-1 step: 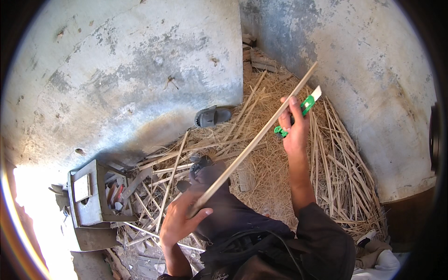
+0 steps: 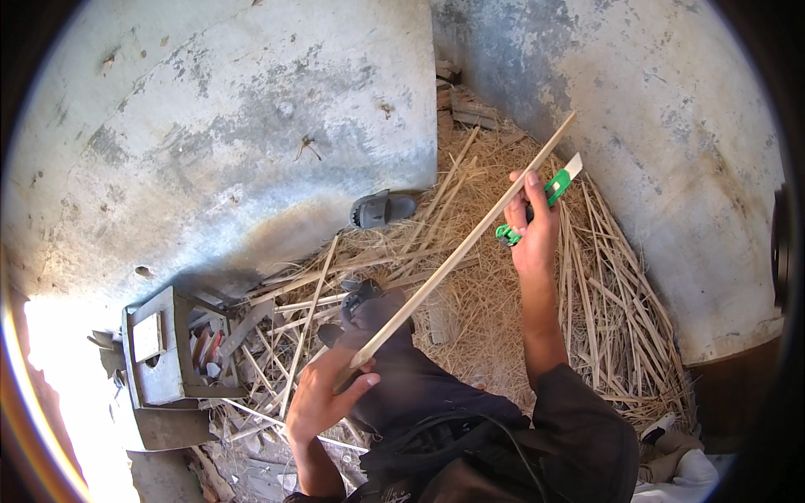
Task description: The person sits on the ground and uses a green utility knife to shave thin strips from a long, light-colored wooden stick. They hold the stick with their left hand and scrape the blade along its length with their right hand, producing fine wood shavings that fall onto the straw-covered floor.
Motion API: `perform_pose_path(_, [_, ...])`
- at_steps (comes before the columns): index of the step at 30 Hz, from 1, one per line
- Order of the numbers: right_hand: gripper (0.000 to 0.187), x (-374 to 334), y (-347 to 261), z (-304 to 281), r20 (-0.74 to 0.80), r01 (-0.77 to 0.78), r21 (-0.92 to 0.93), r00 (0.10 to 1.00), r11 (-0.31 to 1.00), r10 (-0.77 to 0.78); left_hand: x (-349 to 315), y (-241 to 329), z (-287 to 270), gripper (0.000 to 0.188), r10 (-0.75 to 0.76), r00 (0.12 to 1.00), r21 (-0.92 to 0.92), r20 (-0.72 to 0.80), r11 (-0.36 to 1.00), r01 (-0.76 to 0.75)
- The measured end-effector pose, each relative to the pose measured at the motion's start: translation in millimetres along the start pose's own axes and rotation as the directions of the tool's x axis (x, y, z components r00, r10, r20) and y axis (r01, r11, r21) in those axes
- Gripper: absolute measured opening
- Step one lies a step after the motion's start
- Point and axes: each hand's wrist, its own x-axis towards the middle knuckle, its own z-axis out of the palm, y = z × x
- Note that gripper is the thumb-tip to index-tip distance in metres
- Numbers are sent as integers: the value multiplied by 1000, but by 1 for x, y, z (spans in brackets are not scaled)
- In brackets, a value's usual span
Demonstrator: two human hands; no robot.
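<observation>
wood strip [image 2: 455,254] slanting between both hands | probably light, stiffish, maybe splintery, best held near the ends imo | left hand [image 2: 323,390] fingers curled round lower end | right hand [image 2: 537,220] pinching it up top, green cutter [image 2: 557,187] in there too

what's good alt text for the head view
Left hand and right hand hold a long pale strip slantwise; the right also grips a green cutter. Shavings and loose strips lie near a gray sandal.
</observation>
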Motion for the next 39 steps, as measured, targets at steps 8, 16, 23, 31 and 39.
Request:
perform_pose_path(8, [36,-13,2,12,165,35,-61,986,998,-24,7,11,11,21,-213,977,-307,3,930,203])
perform_pose_path(16, [30,-36,-8,42,230,32,-333,972,942,48,30,15,27,23,-66,995,-341,79,936,89])
perform_pose_path(23, [33,-30,-14,41,224,64,-323,975,944,10,30,18,27,29,-187,974,-562,127,795,226])
perform_pose_path(31, [40,-77,14,35,620,486,-408,769,773,-156,36,32,43,29,-156,983,-516,-95,852,85])
perform_pose_path(39, [36,-94,4,46,735,640,-462,664,614,-138,37,48,46,25,-170,964,-447,-205,893,62])
